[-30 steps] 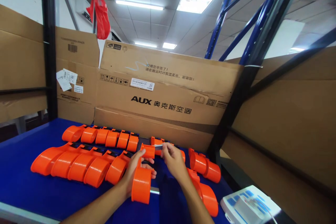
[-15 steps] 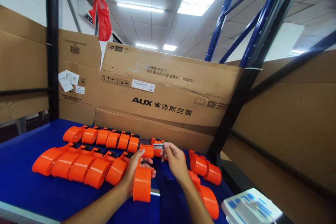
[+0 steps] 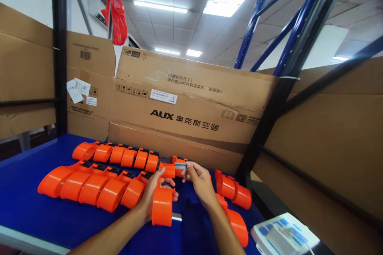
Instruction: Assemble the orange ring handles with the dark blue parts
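Note:
My left hand (image 3: 149, 199) is closed around an orange plastic part with a wide round ring (image 3: 162, 208) at its lower end and a narrow sleeve (image 3: 167, 171) at the top. Between the fingertips of my right hand (image 3: 198, 181) is a thin grey metal strip (image 3: 180, 166). Its left end meets the mouth of the orange sleeve; how far it reaches inside is hidden. A second shiny metal piece (image 3: 176, 217) shows beside the ring's lower right edge. Behind my hands lies another orange part (image 3: 178, 172), partly covered by my right fingers.
Two rows of orange ring parts (image 3: 111, 193) with dark tops stand left on the blue tabletop (image 3: 26, 211). Several more orange parts (image 3: 241, 196) sit at right. A white device (image 3: 284, 233) lies front right. Cardboard (image 3: 185, 103) and dark posts (image 3: 60, 51) border the table.
The view has shifted very slightly. Both hands keep the same grip and position on the orange part and the metal strip.

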